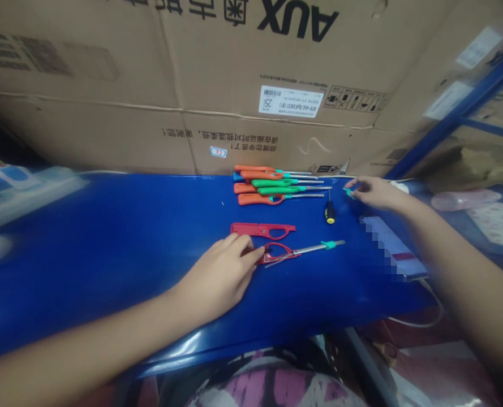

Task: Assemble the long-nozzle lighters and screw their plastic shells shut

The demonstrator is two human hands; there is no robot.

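My left hand is closed on the handle end of an opened red stick lighter, whose inner parts show. A metal barrel with a teal collar runs out to the right from it. Just behind lies the loose red half shell of a handle. Over at the right, my right hand pinches a small teal plastic piece between its fingertips. Close to it is a short screwdriver with a black and yellow handle. Several orange and green stick lighters lie together at the back.
A large cardboard box stands along the back edge of the blue table. A phone with a white cable lies at the right, under my right forearm. Blurred clear plastic items are at the far left.
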